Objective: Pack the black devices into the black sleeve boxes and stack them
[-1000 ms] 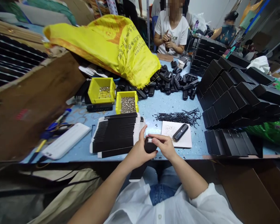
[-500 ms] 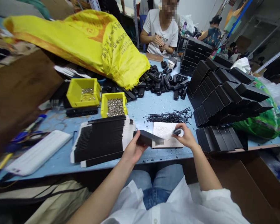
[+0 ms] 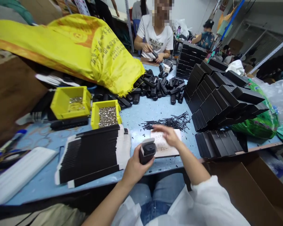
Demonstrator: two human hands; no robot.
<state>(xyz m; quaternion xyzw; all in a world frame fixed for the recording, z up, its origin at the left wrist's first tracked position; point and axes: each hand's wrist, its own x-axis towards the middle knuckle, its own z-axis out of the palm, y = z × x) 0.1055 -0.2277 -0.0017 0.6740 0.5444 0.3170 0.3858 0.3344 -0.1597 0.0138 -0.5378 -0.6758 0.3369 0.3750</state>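
My left hand (image 3: 133,168) is wrapped round a small black cardboard box (image 3: 144,159), held tilted above the table's front edge. The box's end is open, with a white-lined flap raised, and a black plastic piece (image 3: 149,147) sits inside it. To the right, my right hand (image 3: 169,136) is apart from the box, its fingers stretched out and nothing visible in them. Beneath that hand lies a white board (image 3: 166,153) with dark specks. Just behind the board is a heap of thin black sticks (image 3: 166,121).
Flattened black boxes (image 3: 91,157) lie left, near yellow bins (image 3: 94,117) of small metal parts. Behind are black plastic pieces (image 3: 155,86) and a yellow sack (image 3: 108,56). Black boxes (image 3: 217,100) are stacked right. A co-worker (image 3: 154,36) sits opposite.
The black plastic piece has gone from my right hand into the box. My left hand has turned the box's open end upward, and my right hand has opened and moved left.
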